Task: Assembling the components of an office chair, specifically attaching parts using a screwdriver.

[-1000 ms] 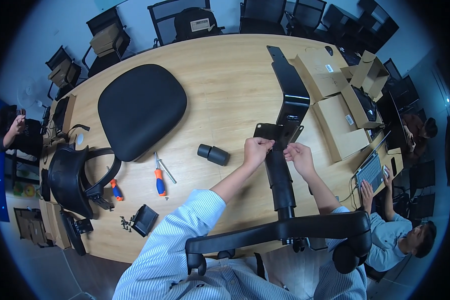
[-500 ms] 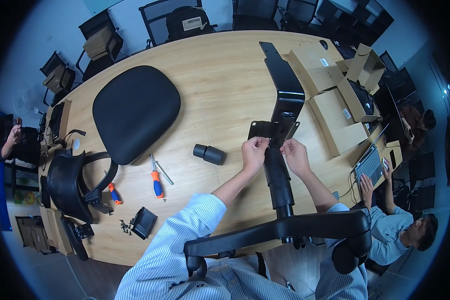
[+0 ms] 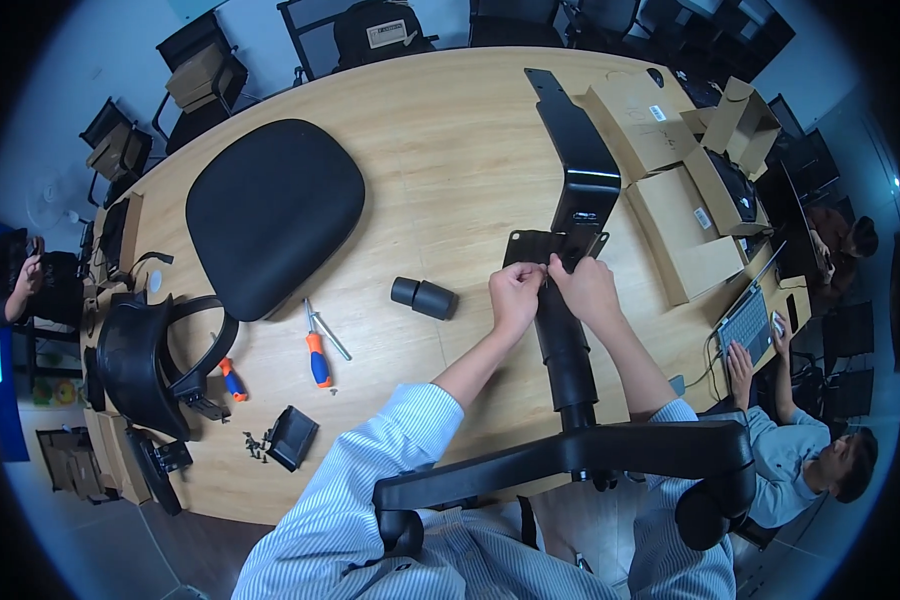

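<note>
My left hand [image 3: 516, 300] and my right hand [image 3: 586, 292] meet over the top of a black office-chair column [image 3: 564, 362]. Both are closed in a pinch, fingertips nearly touching; whatever small thing they hold is too hidden to name. Just beyond the fingertips is a black mounting plate [image 3: 530, 245] with holes at its corners. From it a bent black metal bracket [image 3: 588, 185] stretches away toward the far side. The column's near end sits in a black chair base [image 3: 470, 476] with casters [image 3: 402, 533], lying across in front of me.
On the table [image 3: 420, 150] lie a seat cushion [image 3: 275, 215], two screwdrivers [image 3: 318, 360] [image 3: 232, 380], a metal rod [image 3: 332, 336], a black cylinder [image 3: 424, 298], screws [image 3: 257, 446] and an armrest [image 3: 140, 360]. Cardboard boxes [image 3: 680, 235] stand right. A person [image 3: 800, 440] works at a laptop [image 3: 745, 325].
My right hand has moved left over the column, up against my left hand's fingertips. The left hand stays pinched by the plate. The whole view has shifted slightly.
</note>
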{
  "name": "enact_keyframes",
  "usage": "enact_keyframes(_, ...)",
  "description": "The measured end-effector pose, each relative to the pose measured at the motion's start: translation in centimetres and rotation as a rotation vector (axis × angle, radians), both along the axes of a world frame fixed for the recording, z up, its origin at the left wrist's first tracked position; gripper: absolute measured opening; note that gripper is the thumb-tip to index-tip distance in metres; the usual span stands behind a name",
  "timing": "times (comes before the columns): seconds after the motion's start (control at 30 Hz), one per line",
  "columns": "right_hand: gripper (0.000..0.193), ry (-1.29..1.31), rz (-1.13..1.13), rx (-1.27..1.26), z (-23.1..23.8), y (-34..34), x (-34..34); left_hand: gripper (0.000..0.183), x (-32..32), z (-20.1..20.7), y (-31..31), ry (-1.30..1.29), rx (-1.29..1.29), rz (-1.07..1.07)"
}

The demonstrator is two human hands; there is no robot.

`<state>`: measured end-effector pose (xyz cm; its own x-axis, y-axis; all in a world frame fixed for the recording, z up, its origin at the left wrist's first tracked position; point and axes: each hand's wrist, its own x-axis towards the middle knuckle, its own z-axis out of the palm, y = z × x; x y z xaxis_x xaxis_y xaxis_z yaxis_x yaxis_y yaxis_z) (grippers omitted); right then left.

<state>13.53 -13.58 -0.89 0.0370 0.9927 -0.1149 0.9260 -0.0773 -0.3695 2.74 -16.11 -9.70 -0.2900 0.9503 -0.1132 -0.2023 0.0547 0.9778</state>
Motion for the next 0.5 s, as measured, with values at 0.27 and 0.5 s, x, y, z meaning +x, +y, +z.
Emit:
enact_keyframes(0.27,0.066,-0.093,0.045,-0.068,-0.4,0.1,0.2,0.011,0.5,0.2,-0.1,-0.033,0.041,0.061)
enact_keyframes(0.5,0.066,-0.106,0.082,0.041,-1.0,-0.2,0.3,0.011,0.5,0.0,0.2,0.028,0.016,0.053)
